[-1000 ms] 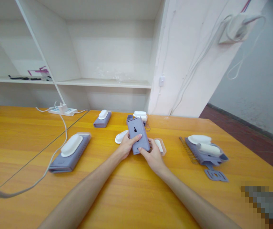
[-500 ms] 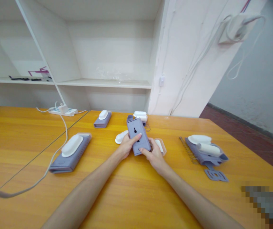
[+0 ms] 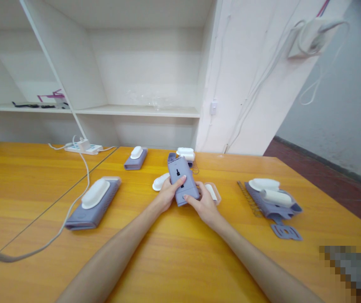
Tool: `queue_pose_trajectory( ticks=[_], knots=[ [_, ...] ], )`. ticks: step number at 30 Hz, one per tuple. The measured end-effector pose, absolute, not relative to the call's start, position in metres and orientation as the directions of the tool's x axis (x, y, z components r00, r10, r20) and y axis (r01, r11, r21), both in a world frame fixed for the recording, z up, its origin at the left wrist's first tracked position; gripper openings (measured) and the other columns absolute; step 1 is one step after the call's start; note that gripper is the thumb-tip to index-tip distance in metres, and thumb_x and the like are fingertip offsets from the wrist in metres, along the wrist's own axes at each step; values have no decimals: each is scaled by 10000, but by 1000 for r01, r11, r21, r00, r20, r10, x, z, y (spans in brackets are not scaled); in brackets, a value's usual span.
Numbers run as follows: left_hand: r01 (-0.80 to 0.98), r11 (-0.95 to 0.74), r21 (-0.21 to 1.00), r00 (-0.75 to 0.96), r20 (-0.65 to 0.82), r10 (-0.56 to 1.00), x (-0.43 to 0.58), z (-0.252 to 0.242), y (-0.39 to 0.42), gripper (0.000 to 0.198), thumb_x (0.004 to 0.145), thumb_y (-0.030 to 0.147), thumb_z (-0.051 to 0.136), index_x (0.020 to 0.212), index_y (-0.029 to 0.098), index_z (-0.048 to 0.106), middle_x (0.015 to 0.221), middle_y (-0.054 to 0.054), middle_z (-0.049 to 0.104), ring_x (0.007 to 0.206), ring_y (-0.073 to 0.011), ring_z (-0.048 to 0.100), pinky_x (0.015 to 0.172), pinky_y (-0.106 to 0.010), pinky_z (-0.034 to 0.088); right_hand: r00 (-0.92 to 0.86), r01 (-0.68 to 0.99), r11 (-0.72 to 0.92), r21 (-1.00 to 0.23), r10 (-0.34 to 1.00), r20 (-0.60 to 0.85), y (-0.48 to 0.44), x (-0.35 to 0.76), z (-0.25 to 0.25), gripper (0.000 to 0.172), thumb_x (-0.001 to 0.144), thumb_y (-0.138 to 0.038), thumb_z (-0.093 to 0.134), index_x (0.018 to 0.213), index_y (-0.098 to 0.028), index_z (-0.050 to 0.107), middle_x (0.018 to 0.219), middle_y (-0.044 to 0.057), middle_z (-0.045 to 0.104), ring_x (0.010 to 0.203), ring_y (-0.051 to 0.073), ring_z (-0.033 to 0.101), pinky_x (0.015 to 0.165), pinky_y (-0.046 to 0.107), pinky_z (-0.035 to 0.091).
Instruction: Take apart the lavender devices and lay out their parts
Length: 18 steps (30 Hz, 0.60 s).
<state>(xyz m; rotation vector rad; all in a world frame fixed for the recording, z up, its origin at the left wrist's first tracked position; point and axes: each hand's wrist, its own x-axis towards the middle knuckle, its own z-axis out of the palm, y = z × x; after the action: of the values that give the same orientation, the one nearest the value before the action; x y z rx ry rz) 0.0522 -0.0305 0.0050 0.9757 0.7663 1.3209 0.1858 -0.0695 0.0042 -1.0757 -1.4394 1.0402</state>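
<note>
Both my hands hold a grey-purple plastic case (image 3: 183,182) with dark markings on its face, tilted over the middle of the table. My left hand (image 3: 169,192) grips its left side, thumb lying across the face. On the lower right, my right hand (image 3: 204,205) is closed round the edge, thumb pressing near a small round spot. Just left of the case lies a white ridged oval part (image 3: 160,182). A clear-rimmed piece with a white insert (image 3: 212,193) lies behind my right hand. The undersides of the case and most fingertips are hidden.
Similar grey cases with white oval tops lie at the left (image 3: 94,203) and back (image 3: 135,158). Right of my hands sits an open case with white parts (image 3: 271,198), a spring (image 3: 249,198) and a flat grey plate (image 3: 286,232). A white cable (image 3: 84,185) crosses the left side.
Hardly anything differs. My right thumb stays at the lower end of the case, and both hands keep their hold in almost the same spot.
</note>
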Motion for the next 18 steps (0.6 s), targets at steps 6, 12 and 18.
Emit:
queue_pose_trajectory(
  ticks=[6,12,18],
  knots=[
    [-410,-30,912,123,88,988,52,3,-29,434,708,380,712,1035,125,584,1070,-119,640,898,-203,627,808,-332,515,-32,132,216,-967,976,214,-72,183,7,398,691,-291,660,1025,-177,475,935,35,613,817,172,593,712,280,485],
    [-406,-135,904,19,156,988,53,3,-29,654,647,328,766,1211,198,462,1089,-93,616,931,-196,612,812,-340,516,-83,5,132,-991,988,131,-75,184,6,446,680,-299,658,1050,-187,436,952,40,607,619,120,569,489,218,447],
    [-430,-193,882,-67,182,981,54,11,-33,790,666,352,751,1321,308,310,1162,-63,584,981,-181,603,849,-335,504,-36,39,106,-994,994,104,-78,181,8,418,679,-291,650,1033,-190,454,902,22,609,465,67,480,360,177,343]
  ],
)
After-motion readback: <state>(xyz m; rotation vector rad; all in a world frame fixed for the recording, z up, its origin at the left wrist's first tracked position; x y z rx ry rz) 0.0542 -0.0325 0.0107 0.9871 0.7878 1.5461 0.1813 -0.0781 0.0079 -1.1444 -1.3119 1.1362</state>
